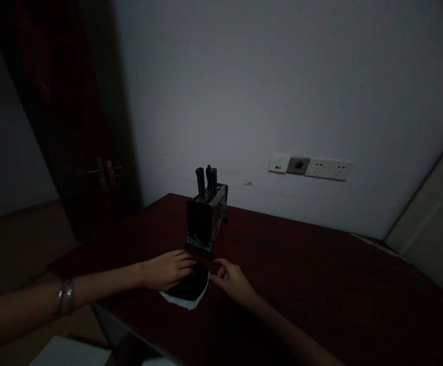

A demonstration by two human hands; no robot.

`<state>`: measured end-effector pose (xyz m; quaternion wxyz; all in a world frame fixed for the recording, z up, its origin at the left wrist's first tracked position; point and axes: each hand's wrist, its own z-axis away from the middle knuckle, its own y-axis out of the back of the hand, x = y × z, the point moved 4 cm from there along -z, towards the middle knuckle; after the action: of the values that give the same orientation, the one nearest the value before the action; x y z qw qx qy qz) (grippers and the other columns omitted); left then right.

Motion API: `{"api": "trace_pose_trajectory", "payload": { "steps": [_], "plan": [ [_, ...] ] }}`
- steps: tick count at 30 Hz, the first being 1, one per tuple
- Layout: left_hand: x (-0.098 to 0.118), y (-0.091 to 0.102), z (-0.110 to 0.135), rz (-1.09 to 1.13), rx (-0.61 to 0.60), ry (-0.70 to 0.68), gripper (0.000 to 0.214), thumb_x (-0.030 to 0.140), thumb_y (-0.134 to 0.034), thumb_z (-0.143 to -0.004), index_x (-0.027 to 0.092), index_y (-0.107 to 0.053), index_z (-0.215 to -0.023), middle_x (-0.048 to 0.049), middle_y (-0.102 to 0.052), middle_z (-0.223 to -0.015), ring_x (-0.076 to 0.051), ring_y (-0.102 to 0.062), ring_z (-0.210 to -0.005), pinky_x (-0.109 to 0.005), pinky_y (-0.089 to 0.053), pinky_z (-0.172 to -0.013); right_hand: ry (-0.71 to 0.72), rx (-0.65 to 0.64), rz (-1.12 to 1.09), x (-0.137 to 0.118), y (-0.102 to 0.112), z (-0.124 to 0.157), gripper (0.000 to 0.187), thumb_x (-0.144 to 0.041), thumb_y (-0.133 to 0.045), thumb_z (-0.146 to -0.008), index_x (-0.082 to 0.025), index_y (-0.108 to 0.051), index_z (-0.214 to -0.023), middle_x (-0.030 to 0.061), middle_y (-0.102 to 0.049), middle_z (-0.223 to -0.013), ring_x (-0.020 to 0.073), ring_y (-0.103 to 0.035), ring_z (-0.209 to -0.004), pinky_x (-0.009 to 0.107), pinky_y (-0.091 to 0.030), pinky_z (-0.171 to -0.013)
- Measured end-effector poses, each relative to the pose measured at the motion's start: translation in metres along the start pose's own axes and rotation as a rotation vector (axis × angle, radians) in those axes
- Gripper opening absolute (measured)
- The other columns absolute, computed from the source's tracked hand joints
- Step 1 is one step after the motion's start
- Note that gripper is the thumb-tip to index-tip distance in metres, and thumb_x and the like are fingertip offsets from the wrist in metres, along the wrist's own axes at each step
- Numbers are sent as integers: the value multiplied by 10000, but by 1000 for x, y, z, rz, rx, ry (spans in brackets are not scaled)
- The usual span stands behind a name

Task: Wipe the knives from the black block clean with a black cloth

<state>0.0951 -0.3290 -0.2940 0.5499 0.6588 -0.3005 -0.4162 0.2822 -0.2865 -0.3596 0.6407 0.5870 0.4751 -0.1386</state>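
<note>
A dark knife block (pixel 206 219) stands upright on the dark red table (pixel 320 274), with three black knife handles (pixel 206 179) sticking out of its top. In front of it lies a flat dark piece with a white edge (pixel 188 295). My left hand (pixel 166 269) rests palm down on that piece, fingers stretched toward the block's base. My right hand (pixel 231 277) is at the piece's right side, thumb and fingers pinched together near its upper edge; what they grip is too dark to name.
The room is dim. A white wall with a row of sockets (pixel 309 166) rises behind the table. A dark door with a handle (pixel 105 172) is at the left. A pale flat object (pixel 69 353) lies near the bottom edge. A bracelet (pixel 65 297) is on my left wrist.
</note>
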Motion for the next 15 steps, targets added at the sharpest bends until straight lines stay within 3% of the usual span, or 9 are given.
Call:
{"api": "trace_pose_trajectory", "payload": {
  "steps": [4,8,11,15],
  "plan": [
    [24,-1,-38,54,45,-62,399,188,-479,-782,176,-470,-1181,-82,-472,-1287,-221,-395,-1202,-338,-293,-1021,-27,83,22,17,23,5,285,-326,-517,-789,-173,-607,-1013,21,-651,-726,134,-579,-626,230,-430,-577],
    [36,-12,-94,122,77,-58,444,182,-477,-771,149,-433,-1211,-94,-364,-1376,-219,-284,-1283,-333,-244,-1056,-6,254,180,50,67,11,260,-233,-465,-788,-156,-631,-973,82,-653,-955,187,-585,-901,293,-427,-826],
    [30,-32,-142,164,104,30,430,218,-440,-803,130,-423,-1224,-114,-288,-1415,-245,-224,-1309,-352,-241,-1054,-82,306,427,83,105,20,343,-285,-432,-813,-131,-602,-1068,132,-589,-1128,221,-514,-1070,329,-364,-929],
    [12,-64,-200,206,77,140,459,322,-398,-840,105,-414,-1244,-146,-294,-1405,-272,-221,-1308,-381,-214,-1057,-274,271,696,121,153,35,528,-435,-400,-824,-104,-497,-1224,166,-408,-1347,292,-297,-1273,435,-223,-1023]
  ]
}}
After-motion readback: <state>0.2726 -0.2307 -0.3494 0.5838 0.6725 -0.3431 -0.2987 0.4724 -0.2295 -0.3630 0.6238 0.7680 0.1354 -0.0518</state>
